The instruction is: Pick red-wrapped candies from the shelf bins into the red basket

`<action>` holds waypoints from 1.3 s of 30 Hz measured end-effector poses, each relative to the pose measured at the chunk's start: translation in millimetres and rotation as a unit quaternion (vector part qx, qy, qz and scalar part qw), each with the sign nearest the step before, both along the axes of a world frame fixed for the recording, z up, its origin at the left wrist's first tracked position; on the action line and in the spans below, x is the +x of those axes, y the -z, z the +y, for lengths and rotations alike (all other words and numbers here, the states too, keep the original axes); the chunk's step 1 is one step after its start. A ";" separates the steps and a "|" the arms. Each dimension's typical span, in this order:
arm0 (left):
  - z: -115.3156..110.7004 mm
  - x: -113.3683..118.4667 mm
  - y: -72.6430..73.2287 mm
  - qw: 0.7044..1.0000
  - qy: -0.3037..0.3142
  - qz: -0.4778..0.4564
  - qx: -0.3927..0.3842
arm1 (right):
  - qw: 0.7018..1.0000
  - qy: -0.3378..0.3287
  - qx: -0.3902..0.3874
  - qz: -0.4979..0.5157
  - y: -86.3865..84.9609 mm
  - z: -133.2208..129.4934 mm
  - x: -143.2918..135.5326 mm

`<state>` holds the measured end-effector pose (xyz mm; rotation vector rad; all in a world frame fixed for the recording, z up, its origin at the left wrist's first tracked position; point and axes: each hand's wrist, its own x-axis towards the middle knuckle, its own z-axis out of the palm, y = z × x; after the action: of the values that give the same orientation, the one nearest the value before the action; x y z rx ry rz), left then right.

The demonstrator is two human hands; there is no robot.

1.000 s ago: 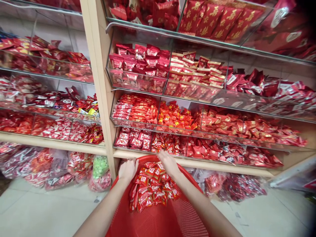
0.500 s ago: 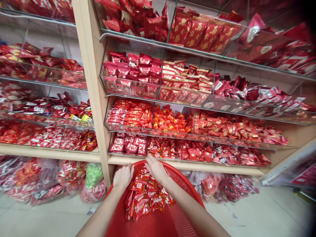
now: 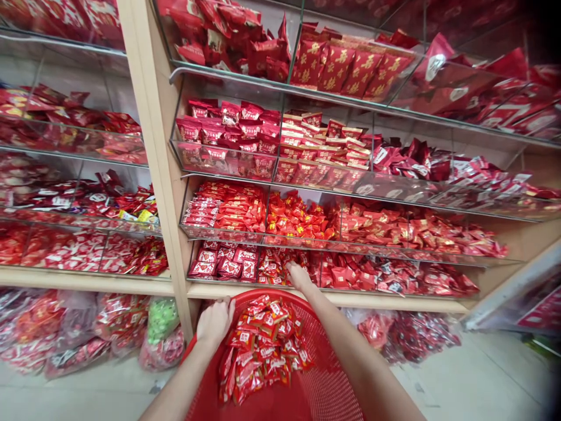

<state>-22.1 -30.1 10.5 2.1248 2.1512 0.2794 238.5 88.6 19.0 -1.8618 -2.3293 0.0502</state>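
Observation:
A red plastic basket (image 3: 335, 351) stands against the shelf front, holding a heap of small red candy packets (image 3: 263, 345). My left hand (image 3: 215, 320) is closed round the basket's rim on its left side. My right hand (image 3: 299, 276) reaches over the far rim to the lowest shelf compartment, at the red and gold packets (image 3: 272, 266) there. Its fingertips are hidden among the packets, so their grip does not show. Just left of that compartment lie square red and white packets (image 3: 228, 262).
Shelves with clear dividers hold red packets (image 3: 302, 216) above the basket. A wooden upright (image 3: 151, 128) divides the shelving at left. Plastic bags of sweets (image 3: 162, 333) sit on the tiled floor (image 3: 486, 362) under the shelves.
My right hand has moved from above the heap in the basket, up and forward into the lowest compartment. My left hand remains at the rim. The view has shifted slightly.

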 end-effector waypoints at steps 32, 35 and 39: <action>-4.3 47.5 -1.0 0.826 0.153 -0.524 -0.142 | 0.606 0.124 -0.099 0.780 12.5 -143.0 -45.5; -5.1 46.6 3.8 0.797 0.172 -0.551 -0.178 | 0.607 0.127 -0.098 0.779 17.9 -144.0 -44.4; -2.4 38.3 1.8 0.783 0.194 -0.558 -0.194 | 0.621 0.122 -0.095 0.768 16.8 -142.9 -38.7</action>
<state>16.3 -32.5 8.8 1.4510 0.9471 0.7331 199.8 -54.3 2.2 -1.1079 -0.8026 1.2877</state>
